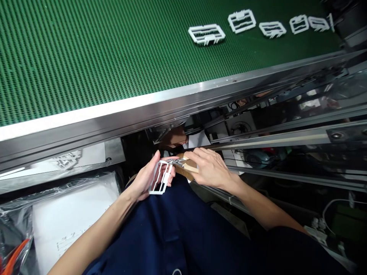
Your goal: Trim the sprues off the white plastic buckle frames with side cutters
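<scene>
I've got the left hand gripping a light, stiff white plastic frame, thin bars, so hold the rim; the right hand closes on a tan-handled metal tool.

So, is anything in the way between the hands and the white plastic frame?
Nothing visible stands in the way. The left hand holds the white plastic frame, and the right hand grips a wooden-handled metal tool whose tip already touches the frame.
</scene>
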{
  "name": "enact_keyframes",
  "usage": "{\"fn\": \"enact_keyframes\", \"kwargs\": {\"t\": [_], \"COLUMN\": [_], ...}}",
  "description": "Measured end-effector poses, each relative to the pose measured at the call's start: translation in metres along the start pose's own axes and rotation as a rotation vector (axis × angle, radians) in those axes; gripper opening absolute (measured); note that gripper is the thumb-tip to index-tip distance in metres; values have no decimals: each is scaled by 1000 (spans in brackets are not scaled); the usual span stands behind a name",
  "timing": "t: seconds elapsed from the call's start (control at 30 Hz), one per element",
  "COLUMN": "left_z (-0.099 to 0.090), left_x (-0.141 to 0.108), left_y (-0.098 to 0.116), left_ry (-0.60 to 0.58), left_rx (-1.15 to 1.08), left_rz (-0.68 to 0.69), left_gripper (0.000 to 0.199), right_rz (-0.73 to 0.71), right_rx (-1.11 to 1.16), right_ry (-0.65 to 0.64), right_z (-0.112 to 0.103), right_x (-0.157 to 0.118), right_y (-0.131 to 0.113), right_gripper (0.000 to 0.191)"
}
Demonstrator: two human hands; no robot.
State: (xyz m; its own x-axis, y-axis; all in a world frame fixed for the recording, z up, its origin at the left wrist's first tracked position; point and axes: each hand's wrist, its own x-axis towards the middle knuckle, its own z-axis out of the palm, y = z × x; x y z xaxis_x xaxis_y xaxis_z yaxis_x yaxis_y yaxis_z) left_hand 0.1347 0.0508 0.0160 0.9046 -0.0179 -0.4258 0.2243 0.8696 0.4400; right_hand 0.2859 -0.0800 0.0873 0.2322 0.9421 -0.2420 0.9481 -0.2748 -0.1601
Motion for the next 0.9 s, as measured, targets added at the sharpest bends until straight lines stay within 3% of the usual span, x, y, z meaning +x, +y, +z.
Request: {"fn": "enact_keyframes", "kwargs": {"t": [0.57,0.9], "left_z": [7,3], "left_x": [-2,-2], "left_y": [4,8], "left_ry": [72,61], "left_rx": [-32,-112], "left_rz": [0,1], "left_gripper": [55,49], "right_rz": [-33,164], "right_rx": [-144,3], "right_ry": [36,26], "right_z": [3,3], "right_x": [1,1], "right_y": [-3,-2], "right_gripper": [18,20]}}
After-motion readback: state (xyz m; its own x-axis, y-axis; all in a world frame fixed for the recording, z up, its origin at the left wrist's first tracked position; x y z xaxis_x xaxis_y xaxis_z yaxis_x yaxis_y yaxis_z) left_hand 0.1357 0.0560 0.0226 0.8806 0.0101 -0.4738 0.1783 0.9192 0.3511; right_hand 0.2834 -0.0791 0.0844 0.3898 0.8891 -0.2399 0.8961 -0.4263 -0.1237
